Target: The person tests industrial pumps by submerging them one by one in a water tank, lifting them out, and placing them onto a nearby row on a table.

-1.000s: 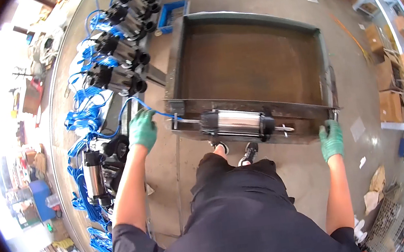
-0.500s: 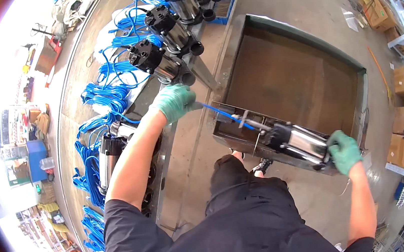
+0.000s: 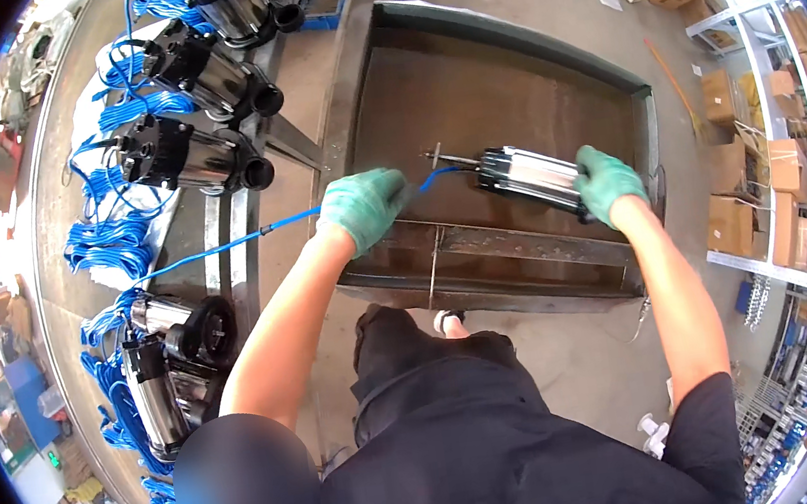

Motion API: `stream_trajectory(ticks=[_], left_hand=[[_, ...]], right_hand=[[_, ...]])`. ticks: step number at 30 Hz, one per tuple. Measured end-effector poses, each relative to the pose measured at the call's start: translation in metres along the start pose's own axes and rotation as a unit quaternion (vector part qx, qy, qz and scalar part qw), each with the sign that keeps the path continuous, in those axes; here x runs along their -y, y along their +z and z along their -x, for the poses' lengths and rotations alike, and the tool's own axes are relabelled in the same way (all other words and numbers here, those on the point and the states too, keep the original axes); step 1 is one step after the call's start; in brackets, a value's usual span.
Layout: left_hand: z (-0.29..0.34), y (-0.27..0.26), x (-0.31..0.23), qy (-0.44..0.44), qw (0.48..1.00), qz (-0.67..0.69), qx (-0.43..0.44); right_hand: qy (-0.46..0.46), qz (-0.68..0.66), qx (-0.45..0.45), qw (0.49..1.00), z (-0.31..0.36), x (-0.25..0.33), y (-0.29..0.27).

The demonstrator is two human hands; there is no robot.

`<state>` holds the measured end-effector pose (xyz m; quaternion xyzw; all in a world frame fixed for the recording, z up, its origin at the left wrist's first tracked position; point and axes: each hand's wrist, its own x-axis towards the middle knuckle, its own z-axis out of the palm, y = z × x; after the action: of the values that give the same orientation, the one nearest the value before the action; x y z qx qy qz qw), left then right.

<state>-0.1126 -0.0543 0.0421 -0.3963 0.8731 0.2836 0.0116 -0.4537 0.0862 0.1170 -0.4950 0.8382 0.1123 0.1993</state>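
Note:
My right hand (image 3: 609,184), in a green glove, grips the end of a shiny metal pump motor (image 3: 527,172) with black end pieces. The motor lies nearly level over the dark metal tank (image 3: 651,121), its thin shaft and small crosspiece pointing left. A blue cable (image 3: 221,246) runs from the bench on the left to my left hand (image 3: 365,208), also gloved in green. Beyond those closed fingers the cable continues to the motor's shaft end. Whether the motor touches the brownish surface inside the tank, I cannot tell.
Several upright pumps (image 3: 190,155) stand along the bench (image 3: 61,254) at left, beside coiled blue cables (image 3: 111,246). More pumps (image 3: 153,388) lie nearer me. A metal bar (image 3: 533,242) crosses the tank's near part. Shelving with cardboard boxes (image 3: 786,167) lines the right.
The motor has moved from the tank's near edge to over its inside, held by my right hand. My left hand is now over the tank's near-left corner. The whole view has shifted.

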Motion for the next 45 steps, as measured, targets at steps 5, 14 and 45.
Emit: stream_trajectory(ticks=[5,14,45], left_hand=[[-0.02,0.033,0.014,-0.055,0.995,0.005,-0.082],[-0.025,0.037,0.007,-0.127,0.988,-0.059,-0.066],[-0.035,0.044,-0.006,-0.202,0.969,-0.138,-0.047]], right_hand=[[0.0,0.01,-0.002,1.0,-0.048,0.007,0.058],[-0.003,-0.035,-0.038,0.999,-0.088,0.015,0.115],[0.195,-0.157,-0.179,0.952,0.006,-0.178,0.156]])
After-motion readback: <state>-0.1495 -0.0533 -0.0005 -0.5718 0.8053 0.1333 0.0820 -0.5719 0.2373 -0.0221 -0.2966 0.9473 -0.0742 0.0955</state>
